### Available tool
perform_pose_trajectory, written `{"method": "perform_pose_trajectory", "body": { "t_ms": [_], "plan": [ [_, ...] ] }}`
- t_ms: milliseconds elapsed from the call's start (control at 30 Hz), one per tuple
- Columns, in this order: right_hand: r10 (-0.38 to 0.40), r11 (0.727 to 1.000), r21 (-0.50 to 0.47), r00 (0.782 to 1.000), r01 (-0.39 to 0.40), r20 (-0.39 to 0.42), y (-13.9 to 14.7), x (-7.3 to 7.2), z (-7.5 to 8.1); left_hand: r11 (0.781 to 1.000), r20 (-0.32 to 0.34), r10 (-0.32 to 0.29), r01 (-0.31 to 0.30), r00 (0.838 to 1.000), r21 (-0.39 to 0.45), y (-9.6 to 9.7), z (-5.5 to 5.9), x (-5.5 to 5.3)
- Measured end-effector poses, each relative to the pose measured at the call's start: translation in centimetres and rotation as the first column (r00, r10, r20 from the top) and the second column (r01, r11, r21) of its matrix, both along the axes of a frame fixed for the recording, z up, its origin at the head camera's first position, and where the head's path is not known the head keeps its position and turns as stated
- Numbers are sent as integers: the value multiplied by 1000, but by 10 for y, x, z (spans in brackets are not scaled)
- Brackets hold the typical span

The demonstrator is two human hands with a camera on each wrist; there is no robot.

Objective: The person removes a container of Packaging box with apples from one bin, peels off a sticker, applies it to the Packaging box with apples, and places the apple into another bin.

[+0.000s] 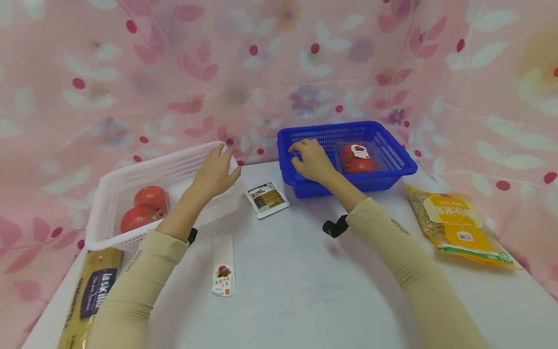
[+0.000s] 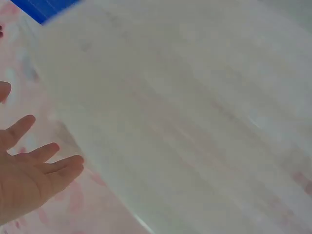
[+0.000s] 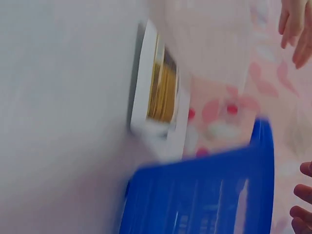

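Observation:
My left hand (image 1: 216, 168) hovers over the right end of a white plastic basket (image 1: 111, 182), fingers spread and holding nothing. Two red tomatoes (image 1: 152, 198) in clear packaging sit at that basket's left end. Over the left part of a blue plastic basket (image 1: 305, 190) is my right hand (image 1: 313, 160), its fingers loosely bent and nothing in them. Inside the blue basket lies a clear pack of tomatoes (image 1: 361, 165) with a white label. Between the two baskets a flat white packet with a brown and gold label (image 1: 267, 198) rests on the table.
A yellow pack of noodles (image 1: 91, 295) lies at the front left, partly under the left sleeve. A white paper strip (image 1: 224, 271) with a red fruit print lies mid-table (image 1: 279, 281). At right is a yellow bag of grain-like food (image 1: 457, 223). Floral cloth hangs behind.

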State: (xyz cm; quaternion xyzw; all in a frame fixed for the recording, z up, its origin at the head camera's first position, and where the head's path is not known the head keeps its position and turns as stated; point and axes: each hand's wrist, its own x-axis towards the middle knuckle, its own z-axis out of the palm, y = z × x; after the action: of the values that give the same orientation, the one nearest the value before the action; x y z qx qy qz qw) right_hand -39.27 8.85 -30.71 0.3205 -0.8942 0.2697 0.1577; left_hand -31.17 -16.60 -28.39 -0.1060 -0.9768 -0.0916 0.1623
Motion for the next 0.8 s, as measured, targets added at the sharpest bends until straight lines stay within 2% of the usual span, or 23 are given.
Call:
{"method": "perform_pose_trajectory", "body": {
  "t_ms": [100,167,333,467,567,667,800],
  "plan": [
    [58,998,-21,996,-56,62,-14,2,1,997,85,82,-82,993,0,-20,0,5],
    [97,995,-29,990,-94,103,-24,4,0,991,157,135,-137,978,2,-32,-1,8],
    [223,975,-32,961,-221,164,-56,11,-5,963,314,249,-270,916,22,-64,-7,16],
    [320,945,13,930,-328,180,-91,20,-9,937,376,310,-348,873,37,-88,-17,22],
    [364,920,69,908,-385,208,-117,26,-11,921,418,324,-385,849,66,-100,-26,27],
    [374,903,114,890,-414,261,-138,29,-14,919,428,308,-382,850,99,-103,-35,27],
    [376,879,174,870,-443,318,-160,30,-23,923,393,304,-371,868,104,-99,-46,27]
  ]
}}
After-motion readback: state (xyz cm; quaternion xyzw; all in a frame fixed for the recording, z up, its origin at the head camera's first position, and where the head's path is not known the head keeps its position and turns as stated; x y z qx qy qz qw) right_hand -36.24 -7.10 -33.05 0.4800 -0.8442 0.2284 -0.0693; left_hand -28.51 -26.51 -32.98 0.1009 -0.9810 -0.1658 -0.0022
